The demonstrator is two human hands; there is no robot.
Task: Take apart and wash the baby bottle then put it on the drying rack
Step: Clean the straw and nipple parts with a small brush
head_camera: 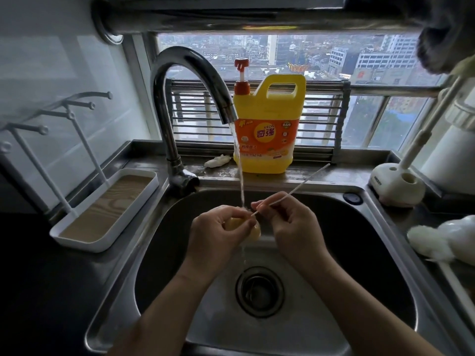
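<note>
Both hands are out over the sink (164, 253), forearms reaching in from the bottom edge and converging under the tap (180, 73). Water (240, 170) is running in a thin stream, and it lands right where the two hands meet. The left hand (218, 229) is turned knuckles-up, fingers curled round a small amber-yellow bottle part (255, 233), which sits half hidden in the grip, held above the drain (259, 291). The right hand (290, 222) is beside it, thumb and forefinger pinching a thin white cleaning rod (308, 179); the other fingers fold loosely into the palm. The rod slants up and away to the right, and its lower tip meets the yellow part at the left fingertips. Whether the tip goes inside the part cannot be told. On the desk (38, 278) to the left stands the white drying rack (102, 209), its pegs bare. A yellow detergent jug (267, 129) stands on the ledge behind the stream.
</note>
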